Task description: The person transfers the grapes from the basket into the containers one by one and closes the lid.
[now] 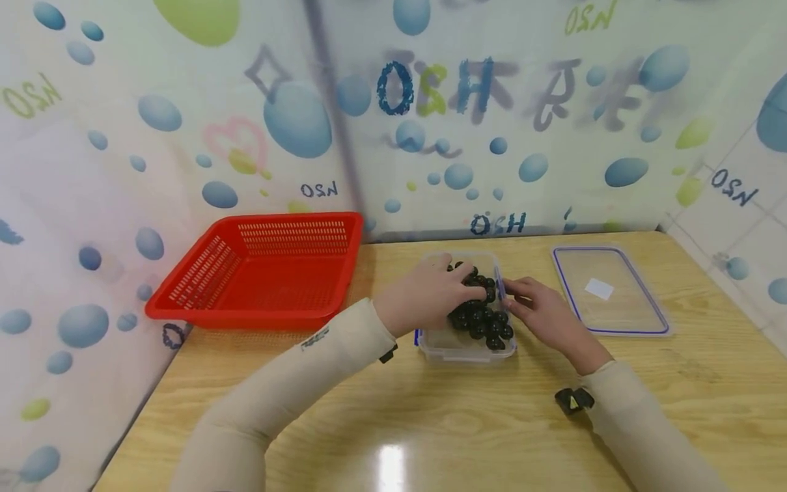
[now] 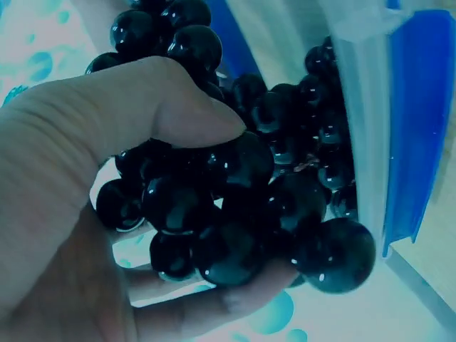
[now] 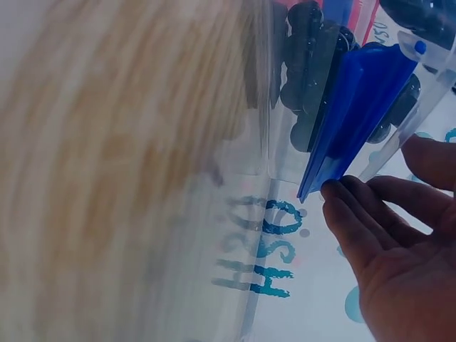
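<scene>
My left hand (image 1: 427, 294) grips a bunch of black grapes (image 2: 235, 171) with the thumb across it and fingers beneath, at the mouth of a clear plastic food container (image 1: 464, 355). More dark grapes (image 1: 492, 328) lie inside the container, against its right side. At the container's right wall, my right hand (image 1: 541, 311) has its fingertips at the lower end of a blue latch flap (image 3: 356, 107), which hangs down. In the right wrist view its fingers are fairly straight and the thumb is near the rim.
A red plastic basket (image 1: 277, 294) with slotted walls stands at the left on the wooden table (image 1: 467, 437). A clear lid (image 1: 615, 290) with a blue seal and a small white label lies at the right. Behind hangs a patterned sheet (image 1: 529, 150).
</scene>
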The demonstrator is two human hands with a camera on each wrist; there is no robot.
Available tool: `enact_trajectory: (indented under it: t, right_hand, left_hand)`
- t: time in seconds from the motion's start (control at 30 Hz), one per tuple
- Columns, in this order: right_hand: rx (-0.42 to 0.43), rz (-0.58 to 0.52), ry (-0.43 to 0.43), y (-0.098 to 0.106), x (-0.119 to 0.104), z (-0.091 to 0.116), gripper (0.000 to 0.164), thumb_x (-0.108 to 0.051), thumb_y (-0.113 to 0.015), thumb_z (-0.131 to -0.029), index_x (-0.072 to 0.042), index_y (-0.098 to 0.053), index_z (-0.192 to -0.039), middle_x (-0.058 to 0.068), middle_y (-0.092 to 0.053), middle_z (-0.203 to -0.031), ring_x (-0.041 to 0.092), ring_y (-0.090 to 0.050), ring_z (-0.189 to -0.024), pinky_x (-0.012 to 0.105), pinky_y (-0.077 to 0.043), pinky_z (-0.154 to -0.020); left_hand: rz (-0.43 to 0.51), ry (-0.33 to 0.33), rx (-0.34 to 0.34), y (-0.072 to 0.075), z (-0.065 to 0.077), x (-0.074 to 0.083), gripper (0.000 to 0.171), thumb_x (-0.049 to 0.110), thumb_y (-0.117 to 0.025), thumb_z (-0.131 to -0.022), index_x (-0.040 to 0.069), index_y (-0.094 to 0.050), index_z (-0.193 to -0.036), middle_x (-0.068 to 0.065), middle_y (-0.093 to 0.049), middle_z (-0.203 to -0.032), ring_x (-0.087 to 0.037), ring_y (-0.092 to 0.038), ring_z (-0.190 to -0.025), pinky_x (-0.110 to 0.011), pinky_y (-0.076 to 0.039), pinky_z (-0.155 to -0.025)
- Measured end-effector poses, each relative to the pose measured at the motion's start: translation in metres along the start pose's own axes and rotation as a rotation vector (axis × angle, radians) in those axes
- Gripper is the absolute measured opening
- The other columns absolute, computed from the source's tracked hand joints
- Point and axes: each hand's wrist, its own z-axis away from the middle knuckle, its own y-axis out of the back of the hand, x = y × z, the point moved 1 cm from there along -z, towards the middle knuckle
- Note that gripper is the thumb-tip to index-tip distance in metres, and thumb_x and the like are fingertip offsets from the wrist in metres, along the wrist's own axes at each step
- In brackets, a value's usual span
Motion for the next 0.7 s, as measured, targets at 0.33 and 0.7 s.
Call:
enact_trajectory:
  t: [0.33, 0.7]
  right_hand:
    - [0.005, -0.009, 0.001, -0.001, -0.005, -0.002, 0.042, -0.01, -0.055, -0.101, 0.005, -0.049, -0.141, 0.018, -0.056, -0.123, 0.041, -0.053, -0.12, 0.053, -0.046, -0.095]
    - [0.006, 0.017, -0.003, -0.001, -0.006, -0.001, 0.042, -0.01, -0.055, -0.102, 0.004, -0.049, -0.141, 0.019, -0.057, -0.124, 0.041, -0.055, -0.117, 0.053, -0.047, -0.095]
  left_hand:
    - [0.129, -0.058, -0.04, -0.013, -0.008, 0.013, 0.064, 0.02, -0.07, -0.093, 0.034, -0.042, -0.148, -0.006, -0.039, -0.146, -0.037, -0.042, -0.128, -0.034, -0.057, -0.075]
    - [0.35, -0.089, -0.07, -0.044, -0.003, 0.004, 0.067, 0.014, -0.063, -0.089, 0.029, -0.04, -0.149, -0.006, -0.037, -0.14, -0.024, -0.039, -0.111, -0.034, -0.043, -0.091]
